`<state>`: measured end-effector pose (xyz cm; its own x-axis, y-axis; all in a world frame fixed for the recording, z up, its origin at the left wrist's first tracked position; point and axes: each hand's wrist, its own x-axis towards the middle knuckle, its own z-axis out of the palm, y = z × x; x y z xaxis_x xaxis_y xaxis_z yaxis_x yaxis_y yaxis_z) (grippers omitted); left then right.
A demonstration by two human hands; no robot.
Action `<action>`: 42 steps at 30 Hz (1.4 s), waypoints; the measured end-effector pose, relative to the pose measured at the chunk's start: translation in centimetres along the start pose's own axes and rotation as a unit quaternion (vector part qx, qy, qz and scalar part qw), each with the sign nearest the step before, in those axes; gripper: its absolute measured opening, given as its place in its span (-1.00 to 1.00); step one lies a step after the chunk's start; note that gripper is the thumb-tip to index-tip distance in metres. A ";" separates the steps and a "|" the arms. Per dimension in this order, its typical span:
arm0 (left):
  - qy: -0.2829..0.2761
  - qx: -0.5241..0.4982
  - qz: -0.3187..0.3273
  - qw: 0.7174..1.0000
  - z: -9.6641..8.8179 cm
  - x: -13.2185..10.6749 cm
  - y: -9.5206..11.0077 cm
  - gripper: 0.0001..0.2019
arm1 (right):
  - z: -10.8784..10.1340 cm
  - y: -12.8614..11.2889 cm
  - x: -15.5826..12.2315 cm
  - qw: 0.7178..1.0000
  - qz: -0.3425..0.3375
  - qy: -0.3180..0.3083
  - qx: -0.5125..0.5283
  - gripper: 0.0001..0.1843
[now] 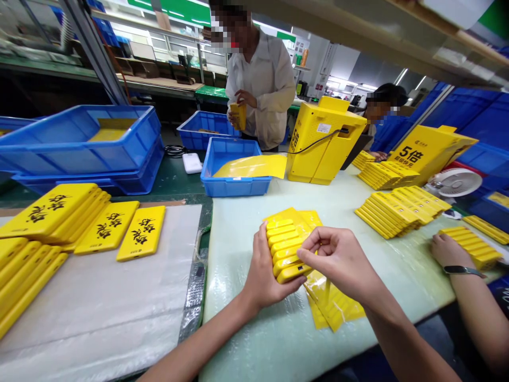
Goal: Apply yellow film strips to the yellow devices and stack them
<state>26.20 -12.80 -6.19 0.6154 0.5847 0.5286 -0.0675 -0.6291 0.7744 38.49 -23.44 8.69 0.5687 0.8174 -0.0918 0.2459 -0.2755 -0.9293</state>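
My left hand grips a fanned stack of slim yellow plastic cases from the left side. My right hand pinches the same stack from the right, with its thumb and fingers at the stack's edge. Under and behind my hands, more flat yellow pieces lie on the pale, glossy table top. A few yellow cases also lie partly hidden behind the stack. What the cases' hidden faces look like I cannot tell.
To the left, yellow cases with black calligraphy lie on a white sheet. Rows of stacked cases sit to the right, near a co-worker's watched wrist. Blue crates, yellow cabinets and another standing person are ahead.
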 end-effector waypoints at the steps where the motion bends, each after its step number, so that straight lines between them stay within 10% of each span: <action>1: 0.000 0.002 0.002 1.000 0.0 0.0 0.0 0.34 | 0.0 0.0 -0.1 1.000 0.004 -0.002 0.009 -0.84; 42: -0.005 0.010 0.004 1.000 0.0 -0.1 -0.2 0.37 | 0.5 -0.2 -0.1 0.999 0.005 0.009 -0.043 -0.89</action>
<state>26.19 -12.78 -6.37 0.6223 0.5747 0.5315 -0.0563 -0.6444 0.7626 37.97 -23.19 8.71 0.5853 0.8054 -0.0934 0.3064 -0.3263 -0.8942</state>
